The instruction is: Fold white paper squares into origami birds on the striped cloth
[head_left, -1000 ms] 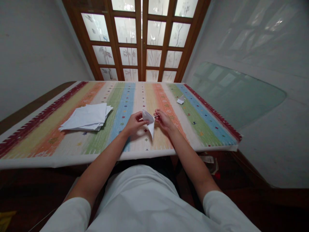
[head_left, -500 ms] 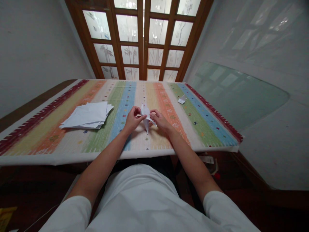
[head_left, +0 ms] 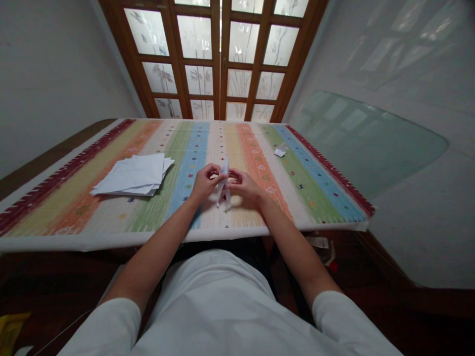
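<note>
Pinching a narrow folded piece of white paper [head_left: 223,184] between my hands, I hold it just above the middle of the table, with both wrists angled in toward it. Its long axis runs away from me, nearly straight along my line of sight, and its slim pointed ends aim down toward my body. My left hand [head_left: 204,184] is curled closed on the paper's upper part, and my right hand [head_left: 243,186] is curled in against it from the other side. The two hands look about equally near, though the left seems to wrap more of it, and I can't tell whether the lower tips touch the cloth. Under my hands lies a striped woven cotton cloth [head_left: 196,143] in blue, green, orange and cream, edged with a dark red patterned border. Left of my left hand sits a loose stack of white paper sheets [head_left: 131,174], and well right of my right hand lies a small folded white paper scrap [head_left: 279,153] on a green stripe. Past the cloth stands a wooden double door with frosted glass panes [head_left: 221,59].
</note>
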A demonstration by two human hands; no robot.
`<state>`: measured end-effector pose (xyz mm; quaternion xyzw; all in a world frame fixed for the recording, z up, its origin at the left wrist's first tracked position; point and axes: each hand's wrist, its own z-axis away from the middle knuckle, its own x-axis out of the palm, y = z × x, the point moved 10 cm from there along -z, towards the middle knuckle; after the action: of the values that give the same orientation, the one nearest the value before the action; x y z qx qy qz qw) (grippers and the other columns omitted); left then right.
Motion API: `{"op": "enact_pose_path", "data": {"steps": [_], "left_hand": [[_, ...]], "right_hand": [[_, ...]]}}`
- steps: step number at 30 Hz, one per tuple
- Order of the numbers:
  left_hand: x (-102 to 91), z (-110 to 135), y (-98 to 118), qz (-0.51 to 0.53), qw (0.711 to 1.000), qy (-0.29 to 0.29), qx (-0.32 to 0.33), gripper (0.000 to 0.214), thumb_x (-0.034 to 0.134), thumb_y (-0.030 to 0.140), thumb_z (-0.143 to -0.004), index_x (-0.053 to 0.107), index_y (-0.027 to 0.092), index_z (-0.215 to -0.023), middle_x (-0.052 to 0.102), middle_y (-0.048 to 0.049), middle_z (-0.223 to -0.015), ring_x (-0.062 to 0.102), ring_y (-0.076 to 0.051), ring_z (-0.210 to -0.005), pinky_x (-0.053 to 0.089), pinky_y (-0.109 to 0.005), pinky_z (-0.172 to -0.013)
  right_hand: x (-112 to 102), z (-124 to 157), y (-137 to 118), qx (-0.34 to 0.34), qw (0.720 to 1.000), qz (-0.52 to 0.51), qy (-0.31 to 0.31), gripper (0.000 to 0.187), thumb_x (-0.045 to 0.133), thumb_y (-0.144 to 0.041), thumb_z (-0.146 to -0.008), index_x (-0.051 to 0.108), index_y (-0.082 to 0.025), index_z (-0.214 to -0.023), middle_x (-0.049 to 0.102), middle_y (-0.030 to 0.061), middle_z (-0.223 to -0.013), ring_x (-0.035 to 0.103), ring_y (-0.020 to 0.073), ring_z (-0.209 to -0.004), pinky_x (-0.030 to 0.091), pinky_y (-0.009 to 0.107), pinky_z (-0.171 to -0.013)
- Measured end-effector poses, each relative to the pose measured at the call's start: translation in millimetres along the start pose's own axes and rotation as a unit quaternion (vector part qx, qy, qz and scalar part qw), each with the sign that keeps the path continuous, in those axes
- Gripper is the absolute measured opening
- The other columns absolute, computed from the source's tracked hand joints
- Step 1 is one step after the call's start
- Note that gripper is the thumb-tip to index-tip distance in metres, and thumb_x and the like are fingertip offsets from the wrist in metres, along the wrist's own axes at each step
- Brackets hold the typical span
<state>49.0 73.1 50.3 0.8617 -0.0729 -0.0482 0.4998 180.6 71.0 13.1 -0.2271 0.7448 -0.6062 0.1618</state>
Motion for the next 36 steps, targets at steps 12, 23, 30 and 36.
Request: {"op": "enact_pose_path", "data": {"steps": [12,23,30,36], "left_hand": [[8.4,6.4,12.5,-0.081,0.996,-0.029,0.018,0.044,0.077,0.062,-0.088,0.064,0.020,-0.079,0.072,-0.0132,-0.122,0.067,-0.025,-0.113,0.056,-0.029,-0.076],[18.4,10.0,7.7,-0.062,0.994,-0.092,0.003,0.040,0.075,0.058,-0.090,0.067,0.020,-0.082,0.069,-0.0133,-0.127,0.068,-0.025,-0.113,0.059,-0.034,-0.087],[14.8,8.3,11.5,-0.092,0.993,-0.071,0.014,0.050,0.071,0.066,-0.092,0.066,0.020,-0.074,0.069,-0.0081,-0.099,0.065,-0.021,-0.093,0.056,-0.031,-0.079],[10.1,7.0,4.0,-0.061,0.997,-0.049,-0.005,0.042,0.071,0.056,-0.093,0.066,0.019,-0.073,0.066,-0.0062,-0.092,0.060,-0.019,-0.082,0.052,-0.029,-0.071]], "right_hand": [[-13.7,2.1,-3.0,0.026,0.994,-0.006,0.103,0.043,0.084,-0.041,-0.077,0.066,-0.027,-0.113,0.072,0.0000,-0.088,0.071,0.0192,-0.077,0.060,0.028,-0.065],[-20.1,0.7,-12.1,-0.012,0.991,0.056,0.118,0.025,0.079,-0.044,-0.075,0.073,-0.021,-0.084,0.071,0.0021,-0.091,0.065,0.0178,-0.081,0.056,0.028,-0.070],[-12.8,2.9,-14.4,0.001,0.994,0.053,0.095,0.031,0.078,-0.050,-0.076,0.074,-0.020,-0.085,0.069,0.0013,-0.086,0.062,0.0175,-0.079,0.051,0.027,-0.068],[-6.3,5.0,-12.6,0.017,0.998,0.022,0.063,0.024,0.076,-0.041,-0.073,0.073,-0.021,-0.085,0.068,0.0014,-0.087,0.060,0.0176,-0.081,0.051,0.026,-0.069]]}}
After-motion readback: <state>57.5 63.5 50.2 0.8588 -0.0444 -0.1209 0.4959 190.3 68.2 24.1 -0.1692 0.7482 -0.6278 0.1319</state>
